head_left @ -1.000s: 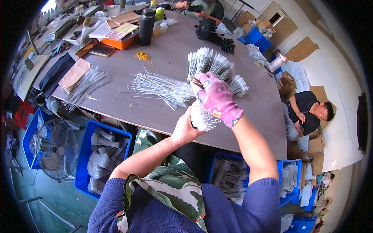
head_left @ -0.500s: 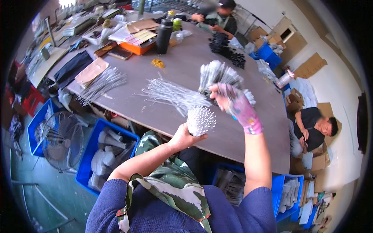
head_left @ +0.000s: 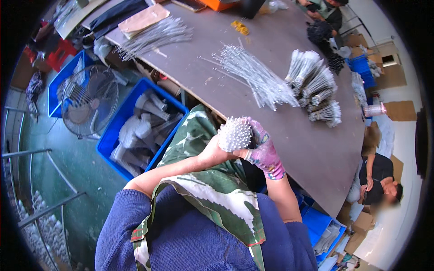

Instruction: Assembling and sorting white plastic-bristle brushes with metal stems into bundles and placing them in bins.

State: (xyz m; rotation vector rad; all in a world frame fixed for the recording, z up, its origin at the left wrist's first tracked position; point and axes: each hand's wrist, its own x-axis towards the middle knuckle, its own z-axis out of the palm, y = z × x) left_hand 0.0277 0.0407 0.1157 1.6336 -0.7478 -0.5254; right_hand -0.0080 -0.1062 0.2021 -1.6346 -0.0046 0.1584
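Near the table's front edge, a thick bundle of thin wire-like strands [head_left: 234, 134] stands with its white-tipped end facing up. My bare left hand [head_left: 214, 152] is closed around its left side. My right hand [head_left: 266, 152], in a pink patterned glove, is closed against its right side, with some fingers hidden behind it. A loose spread of the same silvery strands [head_left: 255, 74] lies on the table beyond. To the right of that spread, several gathered bundles [head_left: 312, 81] lie close together.
The brown table [head_left: 190, 58] also bears another strand pile [head_left: 156, 38], brown paper [head_left: 143, 20] and yellow bands [head_left: 240, 28]. At my left stand a blue crate [head_left: 105, 151] of bundles and a fan [head_left: 90, 101]. One person [head_left: 377, 176] sits at right; another is across the table.
My right hand has come back from beside the gathered bundles to the bundle in my left hand. The view has shifted, bringing more floor at the left into sight.
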